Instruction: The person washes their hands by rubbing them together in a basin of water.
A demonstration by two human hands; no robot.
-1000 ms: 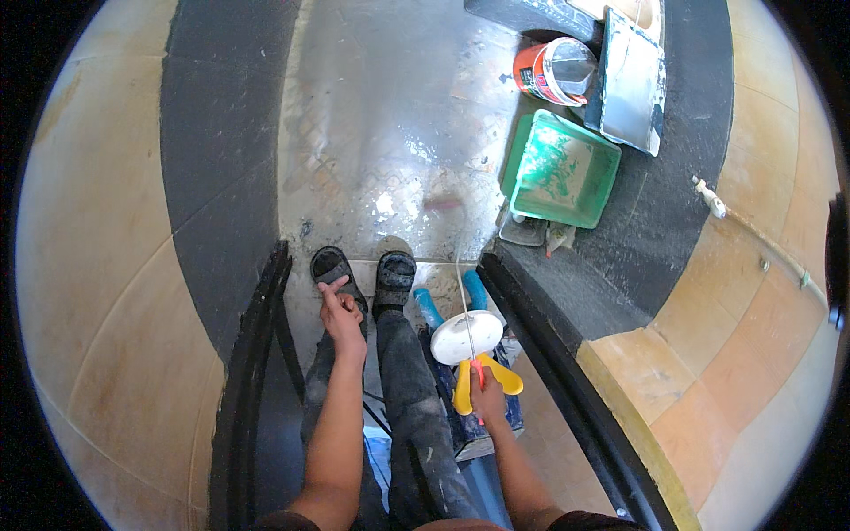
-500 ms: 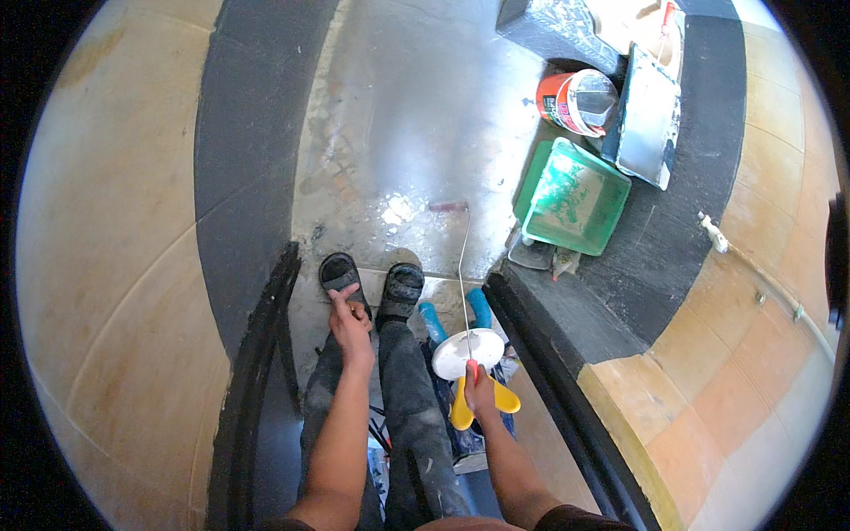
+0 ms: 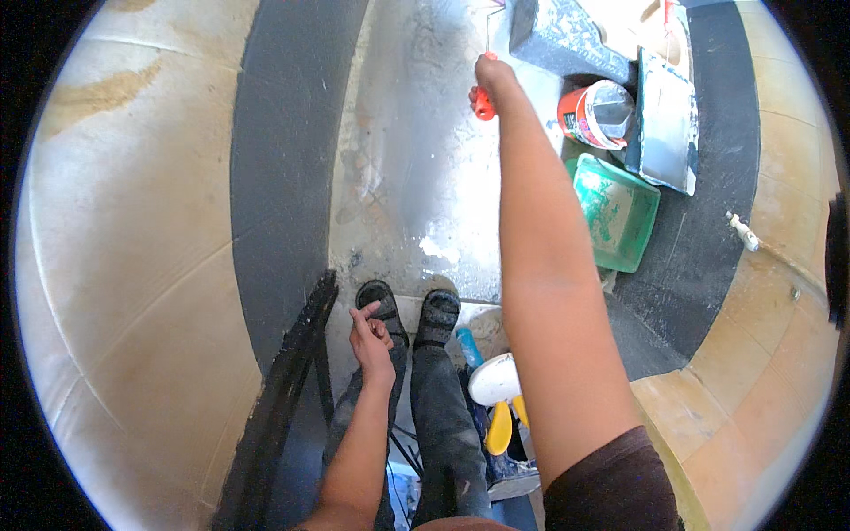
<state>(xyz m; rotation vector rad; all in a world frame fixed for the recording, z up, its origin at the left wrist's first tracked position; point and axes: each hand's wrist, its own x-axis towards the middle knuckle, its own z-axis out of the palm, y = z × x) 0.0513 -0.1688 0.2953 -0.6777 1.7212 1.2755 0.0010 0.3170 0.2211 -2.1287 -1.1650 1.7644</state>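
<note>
My right hand is stretched far forward at the top of the head view, closed round the red handle of a small paint roller. Its thin wire runs up to the picture's edge, where the roller head is mostly cut off. Beneath it lies a shiny, wet-looking grey floor. My left hand hangs near my left sandal, its index finger extended and the others loosely bent. I see nothing in it.
On the right stand a grey-speckled block, an orange bucket, a paint-smeared tray and a green basin. By my legs are a white disc and yellow handles. Dark frame bars rise at left.
My right hand has swung far forward with the paint roller, from beside the white disc to the top of the view. My left hand keeps much the same pose while the view has shifted.
</note>
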